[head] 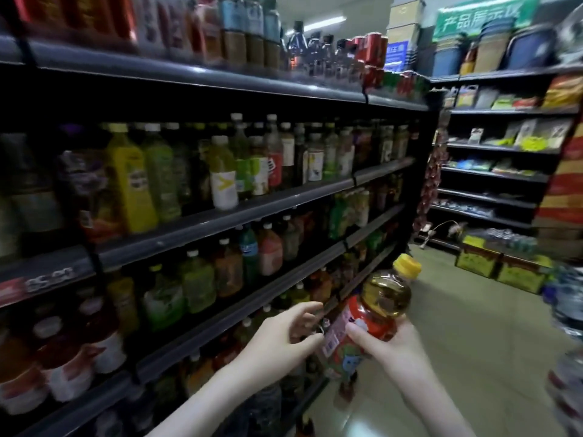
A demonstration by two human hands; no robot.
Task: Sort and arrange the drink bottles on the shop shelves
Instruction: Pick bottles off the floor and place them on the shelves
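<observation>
A drink bottle with a yellow cap, amber liquid and a red label is held tilted in front of the lower shelves. My right hand grips it around the label from below. My left hand is just to its left with fingers spread, the fingertips close to the label; I cannot tell whether they touch it. Dark shelves on the left carry rows of upright drink bottles, among them a yellow-labelled bottle and a white-labelled one.
Another bottle stands on the floor by the shelf foot, below the held one. The aisle floor runs ahead to yellow-green boxes and shelves of packaged goods. Water bottle packs crowd the right edge.
</observation>
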